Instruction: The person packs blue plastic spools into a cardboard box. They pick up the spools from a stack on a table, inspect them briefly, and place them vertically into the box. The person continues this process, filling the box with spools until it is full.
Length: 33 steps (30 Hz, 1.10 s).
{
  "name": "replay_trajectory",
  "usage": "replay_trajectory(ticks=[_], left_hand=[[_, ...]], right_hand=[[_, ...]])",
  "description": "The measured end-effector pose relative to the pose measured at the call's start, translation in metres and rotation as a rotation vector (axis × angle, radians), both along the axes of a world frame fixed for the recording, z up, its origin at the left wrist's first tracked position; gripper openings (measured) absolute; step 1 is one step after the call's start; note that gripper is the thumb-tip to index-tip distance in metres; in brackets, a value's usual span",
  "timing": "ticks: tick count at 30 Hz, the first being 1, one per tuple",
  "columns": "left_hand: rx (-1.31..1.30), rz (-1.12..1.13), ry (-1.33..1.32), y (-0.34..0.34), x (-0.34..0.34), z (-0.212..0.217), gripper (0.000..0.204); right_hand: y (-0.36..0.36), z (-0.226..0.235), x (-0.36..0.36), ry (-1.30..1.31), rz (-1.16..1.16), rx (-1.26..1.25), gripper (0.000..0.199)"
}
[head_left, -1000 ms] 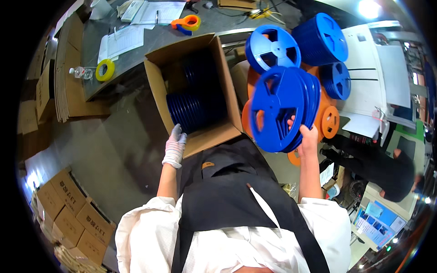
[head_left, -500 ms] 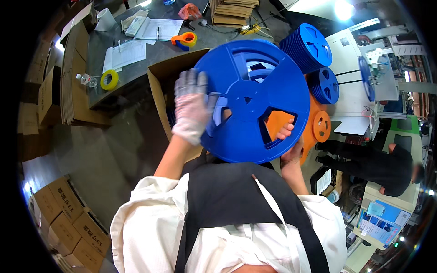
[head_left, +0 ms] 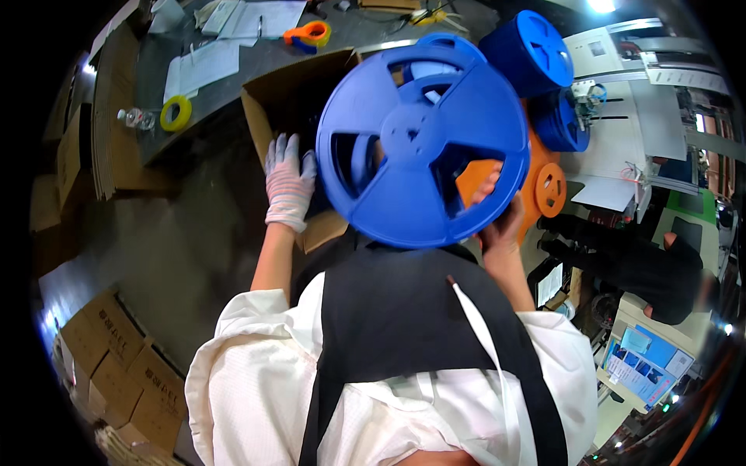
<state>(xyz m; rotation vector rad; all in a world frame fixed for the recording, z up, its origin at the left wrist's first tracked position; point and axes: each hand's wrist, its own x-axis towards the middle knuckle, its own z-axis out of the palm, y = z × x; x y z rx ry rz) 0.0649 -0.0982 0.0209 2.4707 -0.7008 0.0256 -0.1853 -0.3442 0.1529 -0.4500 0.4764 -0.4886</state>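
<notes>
In front of my chest a large blue plastic reel (head_left: 404, 194) is held up, its flat face with cut-out windows toward me. My bare right hand (head_left: 501, 217) grips its right rim, with fingertips curled through one window. My left hand (head_left: 290, 182), in a pale striped glove, is off the reel, fingers stretched out, at the side of an open cardboard box (head_left: 256, 109). The reel covers much of the box, and the box's inside is dark. Whether the left palm touches the cardboard I cannot tell.
Stacked blue reels (head_left: 544, 50) and an orange reel (head_left: 550, 190) stand to the right. On the grey table (head_left: 221, 93) lie papers, a tape dispenser (head_left: 308, 35), yellow tape (head_left: 176, 113) and a bottle (head_left: 137, 119). A co-worker (head_left: 645, 264) is at far right; cartons (head_left: 128, 373) sit lower left.
My left hand has come off the reel's left edge and moved left and down to the box side. The reel has turned somewhat and shifted slightly; my right hand still grips it.
</notes>
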Motion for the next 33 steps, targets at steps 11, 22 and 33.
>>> replay_trajectory(ticks=[11, 22, 33], left_hand=[[-0.791, 0.008, 1.165, -0.066, -0.045, 0.068, 0.096], [-2.054, -0.304, 1.670, 0.045, -0.037, 0.082, 0.082], [-2.154, -0.322, 1.722, 0.044, -0.034, 0.069, 0.086]], right_hand=[[0.061, 0.053, 0.089, 0.144, 0.466, -0.419, 0.055], [0.021, 0.032, 0.075, 0.387, 0.157, -0.474, 0.043], [0.001, 0.033, 0.049, 0.264, 0.153, -0.556, 0.062]])
